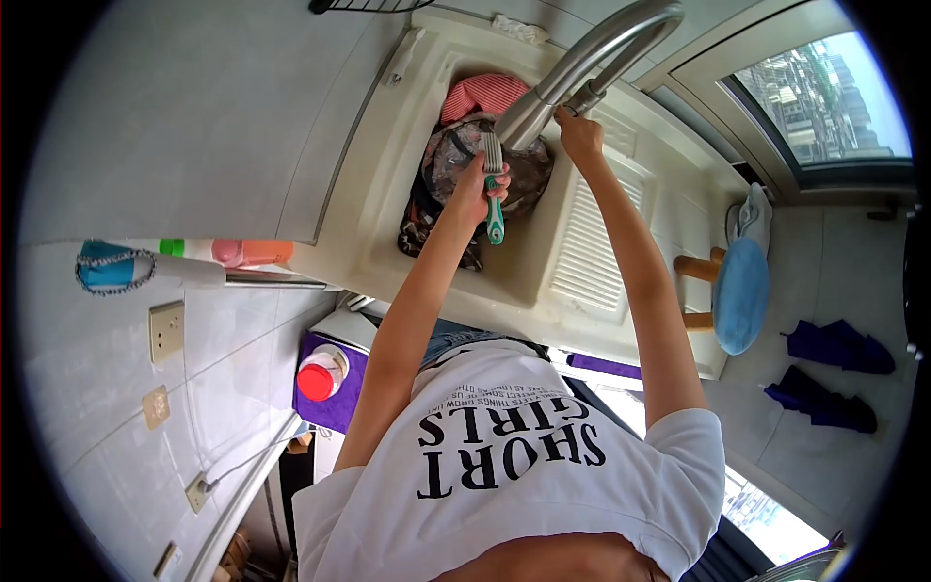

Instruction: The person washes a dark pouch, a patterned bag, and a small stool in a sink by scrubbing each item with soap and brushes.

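Note:
My left hand (pixel 472 192) is closed around a scrub brush (pixel 496 221) with a green and white handle. The brush's pale ridged head (pixel 492 152) points up, just below the spout of the metal faucet (pixel 529 118). My right hand (pixel 580 138) is closed on the faucet's base, at what looks like its lever; the fingertips are partly hidden. Below the brush, in the basin of the cream laundry sink (pixel 524 281), lie a patterned grey-brown bag or cloth (pixel 456 160), a red striped cloth (pixel 485 95) and dark patterned fabric (pixel 417 228). I cannot tell whether water is running.
A ribbed washboard (pixel 599 242) is moulded into the sink's right side. Further right stand a blue-topped stool (pixel 742 296) and purple cloth items (pixel 839 347). At left are bottles (pixel 254 253), a red-lidded jar (pixel 317 380) and a wall socket (pixel 167 331). A window (pixel 824 102) is at upper right.

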### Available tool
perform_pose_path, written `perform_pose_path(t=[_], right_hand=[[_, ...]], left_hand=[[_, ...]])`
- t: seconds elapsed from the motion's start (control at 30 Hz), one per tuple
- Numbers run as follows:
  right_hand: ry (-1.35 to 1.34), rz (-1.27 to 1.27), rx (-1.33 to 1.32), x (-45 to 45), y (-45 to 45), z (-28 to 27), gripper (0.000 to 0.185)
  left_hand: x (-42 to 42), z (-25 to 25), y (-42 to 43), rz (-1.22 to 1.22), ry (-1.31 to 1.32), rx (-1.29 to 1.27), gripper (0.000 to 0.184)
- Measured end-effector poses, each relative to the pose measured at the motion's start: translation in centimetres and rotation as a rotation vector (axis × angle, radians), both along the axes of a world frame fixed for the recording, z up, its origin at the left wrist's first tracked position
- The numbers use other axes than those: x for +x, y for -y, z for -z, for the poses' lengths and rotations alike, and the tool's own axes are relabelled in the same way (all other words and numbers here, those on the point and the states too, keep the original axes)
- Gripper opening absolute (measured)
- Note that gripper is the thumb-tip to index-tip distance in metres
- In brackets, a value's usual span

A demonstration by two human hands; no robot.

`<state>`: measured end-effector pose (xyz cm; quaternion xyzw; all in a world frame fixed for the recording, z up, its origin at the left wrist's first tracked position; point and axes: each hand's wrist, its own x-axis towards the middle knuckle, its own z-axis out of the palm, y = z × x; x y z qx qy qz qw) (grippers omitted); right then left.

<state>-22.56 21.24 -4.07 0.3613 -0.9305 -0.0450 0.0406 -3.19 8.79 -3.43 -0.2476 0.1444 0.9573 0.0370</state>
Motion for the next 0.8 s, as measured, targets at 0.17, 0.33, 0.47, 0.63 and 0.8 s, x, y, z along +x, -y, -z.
perform_pose_path(t=[0.17, 0.33, 0.47, 0.63, 0.8], right_hand=[[-0.017, 0.106, -0.082, -0.1, 0.6, 1.6, 0.016], [-0.029, 0.071, -0.125, -0.2, 0.3, 1.7, 0.018], [-0.030, 0.025, -0.103, 0.3, -0.1, 0.5, 0.021], [-0.124, -0.059, -0.038, -1.3, -1.3, 1.1, 0.025], [0.002, -0.072, 0.188, -2.1, -1.6, -0.9, 0.039]], left_hand=[[-0.9, -0.1, 0.3, -0.025, 0.060, 0.057, 0.046], [-1.7, 0.6, 1.0, 0.050, 0.006, 0.163, 0.046], [-1.6, 0.5, 1.2, 0.080, 0.024, 0.178, 0.046], [0.8, -0.5, 1.3, 0.135, -0.023, -0.023, 0.042], [3.6, -2.6, 2.8, 0.357, -0.106, -0.289, 0.046]])
